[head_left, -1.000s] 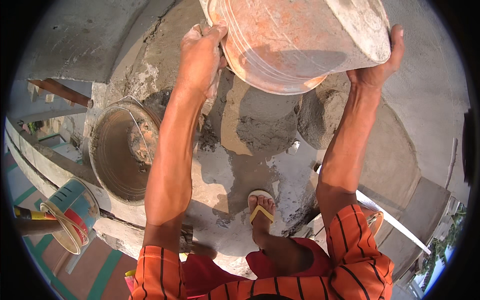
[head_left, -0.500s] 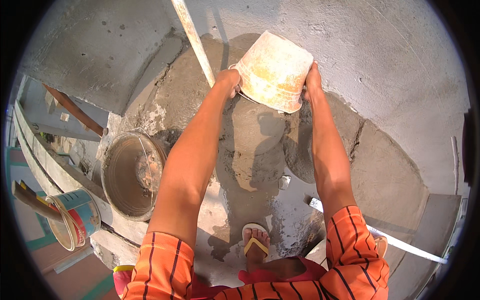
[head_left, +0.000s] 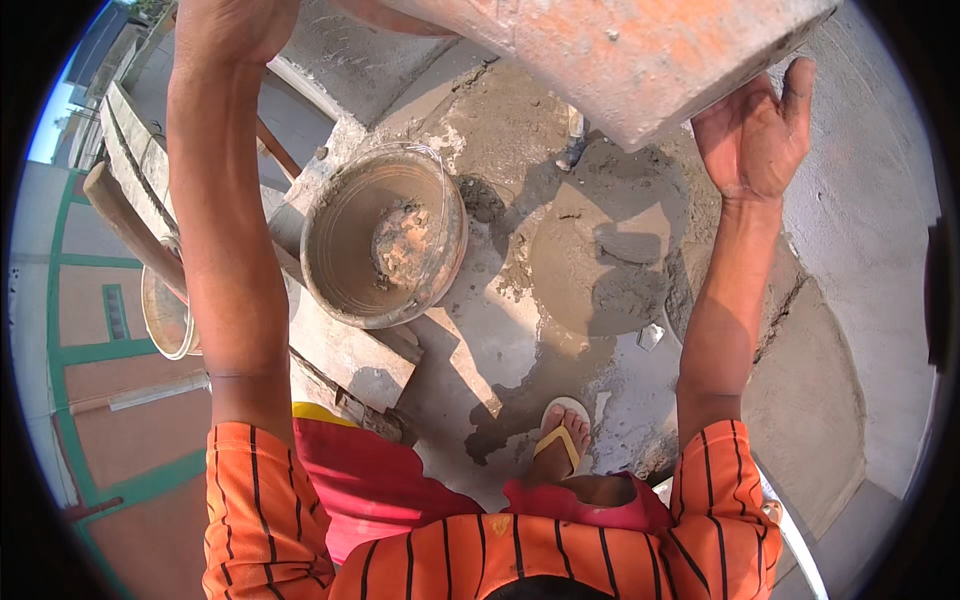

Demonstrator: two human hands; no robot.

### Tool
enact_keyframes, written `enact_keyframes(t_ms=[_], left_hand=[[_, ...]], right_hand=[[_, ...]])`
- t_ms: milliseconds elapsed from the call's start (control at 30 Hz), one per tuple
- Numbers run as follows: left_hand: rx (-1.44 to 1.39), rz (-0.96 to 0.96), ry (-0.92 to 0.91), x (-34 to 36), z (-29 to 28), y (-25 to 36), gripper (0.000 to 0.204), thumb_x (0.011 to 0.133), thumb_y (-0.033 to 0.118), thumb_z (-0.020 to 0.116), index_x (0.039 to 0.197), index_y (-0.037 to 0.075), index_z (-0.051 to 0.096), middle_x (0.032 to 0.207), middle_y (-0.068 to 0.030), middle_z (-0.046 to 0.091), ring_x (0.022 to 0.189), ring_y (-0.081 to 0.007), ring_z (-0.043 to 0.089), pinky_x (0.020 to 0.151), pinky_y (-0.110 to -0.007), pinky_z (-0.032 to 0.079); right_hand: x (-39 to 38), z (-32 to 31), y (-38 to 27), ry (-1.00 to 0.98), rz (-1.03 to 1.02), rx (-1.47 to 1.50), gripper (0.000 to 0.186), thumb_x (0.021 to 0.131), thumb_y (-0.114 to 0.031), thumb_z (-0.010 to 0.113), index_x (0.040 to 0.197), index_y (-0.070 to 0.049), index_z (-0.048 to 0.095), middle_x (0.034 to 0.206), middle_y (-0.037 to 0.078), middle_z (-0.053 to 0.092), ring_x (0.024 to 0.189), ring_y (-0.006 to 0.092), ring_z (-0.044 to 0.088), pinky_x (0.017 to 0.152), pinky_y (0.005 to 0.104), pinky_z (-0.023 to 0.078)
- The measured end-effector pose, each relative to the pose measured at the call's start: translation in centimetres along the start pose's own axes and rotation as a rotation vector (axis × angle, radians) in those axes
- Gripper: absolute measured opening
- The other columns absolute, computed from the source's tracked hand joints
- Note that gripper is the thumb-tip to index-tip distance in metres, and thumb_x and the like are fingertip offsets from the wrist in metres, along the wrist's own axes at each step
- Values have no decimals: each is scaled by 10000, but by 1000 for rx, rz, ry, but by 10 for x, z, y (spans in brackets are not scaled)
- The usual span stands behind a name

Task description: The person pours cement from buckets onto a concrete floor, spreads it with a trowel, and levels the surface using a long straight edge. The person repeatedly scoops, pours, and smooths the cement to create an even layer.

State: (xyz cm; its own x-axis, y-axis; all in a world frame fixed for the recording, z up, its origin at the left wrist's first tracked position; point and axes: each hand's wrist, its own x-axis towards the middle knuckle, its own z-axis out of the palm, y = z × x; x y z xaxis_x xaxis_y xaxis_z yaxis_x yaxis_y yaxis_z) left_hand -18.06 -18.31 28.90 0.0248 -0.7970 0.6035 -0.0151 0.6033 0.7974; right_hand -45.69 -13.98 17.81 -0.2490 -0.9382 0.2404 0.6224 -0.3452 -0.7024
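Note:
An upturned, orange-stained grey bucket (head_left: 590,45) fills the upper middle, partly cut off by the frame. My right hand (head_left: 750,135) supports its right underside, thumb outside and fingers partly hidden behind it. My left hand (head_left: 230,25) is at the top edge, left of the bucket, its fingers out of view. Below the bucket lies a rounded heap of wet grey mortar (head_left: 590,280) on the concrete. A mortar-caked round bucket with a wire handle (head_left: 330,240) stands left of the heap.
A smaller bucket (head_left: 160,305) and a wooden handle (head_left: 130,220) lie behind my left forearm. A board edge (head_left: 370,375) borders the left, with a pink, green-striped surface (head_left: 120,450) beyond. A grey wall (head_left: 870,250) rises at right. My sandaled foot (head_left: 560,440) is below.
The bucket I carry has risen toward the top edge, exposing more of the mortar heap. My left hand has moved up and far left. The view has swung leftward.

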Motion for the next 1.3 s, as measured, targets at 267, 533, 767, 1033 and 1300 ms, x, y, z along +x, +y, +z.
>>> enact_keyframes(t_ms=[267,533,767,1033,1300], left_hand=[[1046,421,-261,-130,-136,71,316,700,37,820,698,15,505,632,-29,493,534,-131,441,481,-254,377],[1005,213,-1070,-256,-192,-12,225,588,44,677,727,111,514,630,-18,506,591,-234,587,488,-365,471],[854,66,-606,-218,-176,33,314,708,73,786,651,56,478,541,-51,449,423,-201,402,425,-333,317],[850,-375,-999,-257,-231,-55,819,892,594,522,1437,12,334,1471,-208,335,1396,-347,279,1128,-467,227],[719,-285,-510,-148,-216,-93,647,911,361,643,1407,15,414,1443,-184,415,1353,-282,376,1109,-433,285]], right_hand=[[-42,8,86,-366,374,-788,558,975,-474,473,1390,-102,480,1333,127,546,1134,204,583,933,341,459],[-134,-46,51,-252,452,-1183,484,923,-350,593,1327,-89,540,1305,118,565,1109,196,569,971,353,423],[-348,-133,-13,134,999,-1332,420,881,-231,653,1267,-84,579,1270,109,599,1125,235,591,972,354,441],[-592,-127,-59,781,1064,-1522,362,807,-202,697,1119,-45,602,999,128,649,903,216,629,817,330,496],[-697,-169,-47,1135,977,-1960,548,775,-255,689,1242,-88,455,1104,202,597,1030,406,581,887,452,473]])
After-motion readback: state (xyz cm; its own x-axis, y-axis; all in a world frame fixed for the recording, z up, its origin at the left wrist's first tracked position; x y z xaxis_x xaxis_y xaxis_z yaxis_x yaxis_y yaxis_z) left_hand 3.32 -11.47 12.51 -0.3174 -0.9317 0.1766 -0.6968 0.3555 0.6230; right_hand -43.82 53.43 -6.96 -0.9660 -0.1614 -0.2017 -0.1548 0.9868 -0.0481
